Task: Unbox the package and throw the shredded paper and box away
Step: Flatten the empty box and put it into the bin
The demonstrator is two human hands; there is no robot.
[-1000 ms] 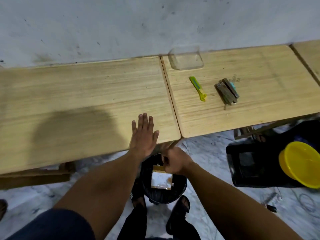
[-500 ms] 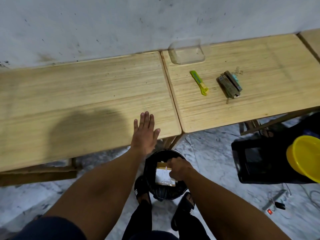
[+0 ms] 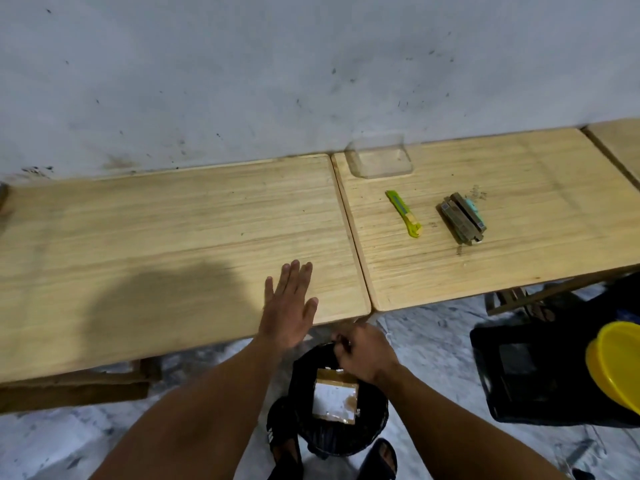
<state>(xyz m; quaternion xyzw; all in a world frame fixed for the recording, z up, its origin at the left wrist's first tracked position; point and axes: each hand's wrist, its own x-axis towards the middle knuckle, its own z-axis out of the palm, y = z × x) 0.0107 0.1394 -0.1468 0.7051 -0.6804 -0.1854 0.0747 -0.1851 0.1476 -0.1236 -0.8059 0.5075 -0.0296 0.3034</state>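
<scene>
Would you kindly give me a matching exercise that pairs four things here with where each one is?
Things:
1. box
2. cutter
3. left hand
4. clear tub

Places:
A. flat on the left table
B. on the right table, against the wall
C. in the black bin
D. on the right table, beside the brown blocks

Pairs: 1-C, 2-D, 3-A, 4-B
</scene>
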